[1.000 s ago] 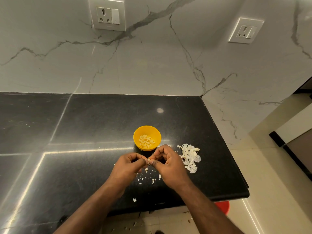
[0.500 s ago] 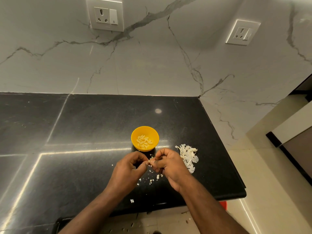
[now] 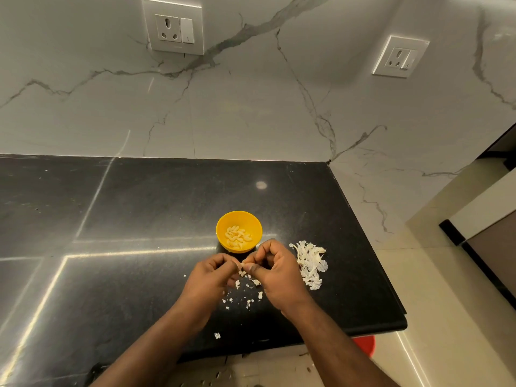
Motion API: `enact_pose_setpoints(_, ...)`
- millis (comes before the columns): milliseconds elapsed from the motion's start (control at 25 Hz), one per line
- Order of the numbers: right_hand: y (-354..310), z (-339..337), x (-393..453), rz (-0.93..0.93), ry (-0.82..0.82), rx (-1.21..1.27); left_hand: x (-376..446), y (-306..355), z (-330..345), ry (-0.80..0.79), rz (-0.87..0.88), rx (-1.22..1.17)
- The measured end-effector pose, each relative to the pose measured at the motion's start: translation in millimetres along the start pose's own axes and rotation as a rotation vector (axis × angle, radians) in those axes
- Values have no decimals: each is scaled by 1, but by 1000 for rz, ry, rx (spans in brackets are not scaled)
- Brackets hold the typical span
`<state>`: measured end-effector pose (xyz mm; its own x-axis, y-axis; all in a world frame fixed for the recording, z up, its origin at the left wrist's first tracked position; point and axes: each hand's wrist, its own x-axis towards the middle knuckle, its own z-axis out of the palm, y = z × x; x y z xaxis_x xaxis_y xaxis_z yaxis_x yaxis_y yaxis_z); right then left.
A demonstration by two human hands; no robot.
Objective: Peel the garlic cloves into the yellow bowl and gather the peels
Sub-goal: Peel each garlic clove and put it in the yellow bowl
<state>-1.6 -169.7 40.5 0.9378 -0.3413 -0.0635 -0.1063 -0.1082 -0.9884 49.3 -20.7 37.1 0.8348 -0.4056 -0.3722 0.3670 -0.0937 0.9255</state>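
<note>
A small yellow bowl (image 3: 223, 223) stands on the black counter and holds several peeled garlic cloves (image 3: 237, 237). Just in front of it my left hand (image 3: 208, 280) and my right hand (image 3: 275, 272) meet, fingers curled. Between their fingertips they pinch a small garlic clove (image 3: 242, 265), mostly hidden by the fingers. A pile of white peels (image 3: 310, 263) lies to the right of my right hand. Small peel scraps (image 3: 245, 291) are scattered on the counter under and between my hands.
The black counter (image 3: 139, 219) ends at a front edge below my forearms and a right edge past the peel pile. A marble wall with two sockets rises behind. A red object (image 3: 364, 344) shows on the floor beneath the counter corner.
Both hands stay together on the clove in front of the bowl, with only small finger movements. More small peel scraps lie under them now.
</note>
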Motion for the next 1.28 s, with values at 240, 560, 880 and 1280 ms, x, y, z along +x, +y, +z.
enact_pose_setpoints(240, 6, 5, -3, -207, 31, -206, -4, 6, 6, -39, -352, -359)
enact_pose_setpoints(560, 13, -7, 3, -74, 34, -301, 5, -1, -4, -11, -172, -181)
enact_pose_setpoints(880, 7, -24, 9, 9, -84, -448, 16, -6, -9, 8, 39, 119)
enact_pose_setpoints(1280, 0, -13, 11, 168, -171, -78, 18, -8, -15, -19, 239, 450)
